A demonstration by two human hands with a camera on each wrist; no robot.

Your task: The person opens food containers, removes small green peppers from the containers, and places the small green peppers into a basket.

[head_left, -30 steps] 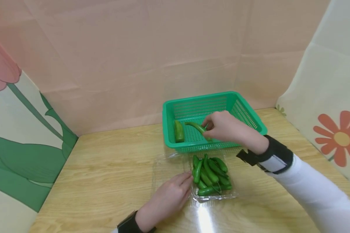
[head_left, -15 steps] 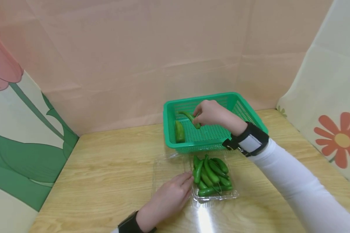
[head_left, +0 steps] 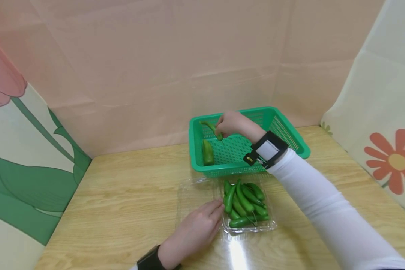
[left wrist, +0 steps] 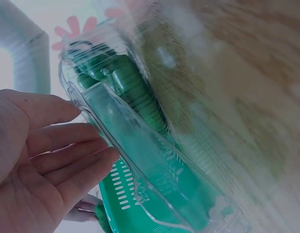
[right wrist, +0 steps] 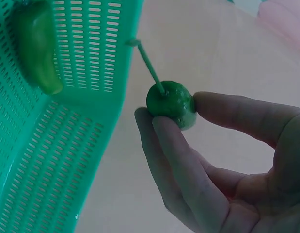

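Note:
My right hand [head_left: 232, 123] pinches a green chili pepper [head_left: 208, 126] between thumb and fingertips, over the left back part of a green basket [head_left: 234, 171]. In the right wrist view the held pepper [right wrist: 171, 104] is seen end-on, its stem sticking out. A single thicker green pepper [head_left: 208, 153] lies inside the basket at its left. Straight fingers of my left hand [head_left: 199, 225] touch the hinge edge between the lid [head_left: 196, 195] and the base of an open clear plastic clamshell container [head_left: 268, 226]. Several green chili peppers [head_left: 243, 200] are heaped in that base.
The basket stands at the back of the wooden table [head_left: 128, 195], just behind the container. A pink cloth backdrop [head_left: 138, 75] rises behind it. Flower-printed sheets [head_left: 396, 161] border both sides.
My right hand has moved left and away over the basket, carrying the chili pepper up with it. The left hand and the container have stayed in place.

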